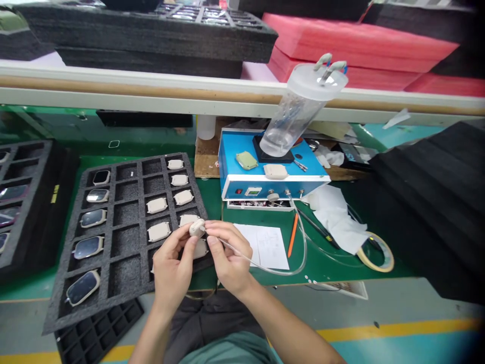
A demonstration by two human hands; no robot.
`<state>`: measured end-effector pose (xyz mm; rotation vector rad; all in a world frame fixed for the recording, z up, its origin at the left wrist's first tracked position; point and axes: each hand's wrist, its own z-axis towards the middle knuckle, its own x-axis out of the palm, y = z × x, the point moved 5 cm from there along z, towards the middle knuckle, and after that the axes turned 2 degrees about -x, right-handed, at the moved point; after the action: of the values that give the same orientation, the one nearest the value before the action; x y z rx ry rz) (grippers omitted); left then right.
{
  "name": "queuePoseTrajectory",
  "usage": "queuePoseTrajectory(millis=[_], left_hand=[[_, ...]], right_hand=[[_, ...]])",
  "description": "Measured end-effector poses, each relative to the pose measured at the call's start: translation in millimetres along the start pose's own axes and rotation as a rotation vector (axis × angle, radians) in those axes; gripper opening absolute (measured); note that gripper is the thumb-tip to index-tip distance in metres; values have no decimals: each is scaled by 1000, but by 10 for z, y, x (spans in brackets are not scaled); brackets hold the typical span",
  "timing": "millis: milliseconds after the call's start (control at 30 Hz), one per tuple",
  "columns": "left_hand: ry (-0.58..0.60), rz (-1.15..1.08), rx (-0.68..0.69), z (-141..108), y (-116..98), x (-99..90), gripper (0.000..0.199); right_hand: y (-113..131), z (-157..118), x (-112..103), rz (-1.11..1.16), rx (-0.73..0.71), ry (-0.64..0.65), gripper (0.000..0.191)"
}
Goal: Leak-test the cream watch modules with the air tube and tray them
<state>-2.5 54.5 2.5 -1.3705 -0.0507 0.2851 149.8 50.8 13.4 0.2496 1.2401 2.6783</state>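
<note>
My left hand (172, 263) pinches a small beige watch case (196, 227) edge-on between thumb and fingers, above the lower right of a grey foam tray (125, 290). The thumb and fingers of my right hand (231, 257) close on the end of a clear thin tube (278, 273), which meets the side of the watch case. Whether the tip is pressed in or only touching, I cannot tell. From there the tube loops right and up to the front of a blue tester box (238, 169). Beige cases (159, 231) and dark-screened watches (88, 247) lie in the tray's pockets.
On the blue box stand a clear cylinder (280, 129), a green case (246, 161) and a beige case (276, 171). Paper (271, 247), an orange pen (293, 235) and tape (386, 260) lie to the right. Black foam stacks (435, 202) flank the bench; a shelf (170, 91) crosses above.
</note>
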Motion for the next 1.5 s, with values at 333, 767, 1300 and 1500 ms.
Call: queuePoseTrajectory(millis=[333, 767, 1300, 1500], left_hand=[[-1, 6, -10, 1, -11, -11, 27], [6, 21, -9, -1, -22, -8, 29], [11, 11, -10, -8, -8, -14, 27], [6, 25, -22, -11, -4, -20, 31]], right_hand=[[-20, -10, 9, 10, 8, -8, 24], [-15, 2, 11, -14, 3, -13, 20], [13, 21, 9, -23, -10, -22, 19], [3, 13, 11, -46, -8, -15, 17]])
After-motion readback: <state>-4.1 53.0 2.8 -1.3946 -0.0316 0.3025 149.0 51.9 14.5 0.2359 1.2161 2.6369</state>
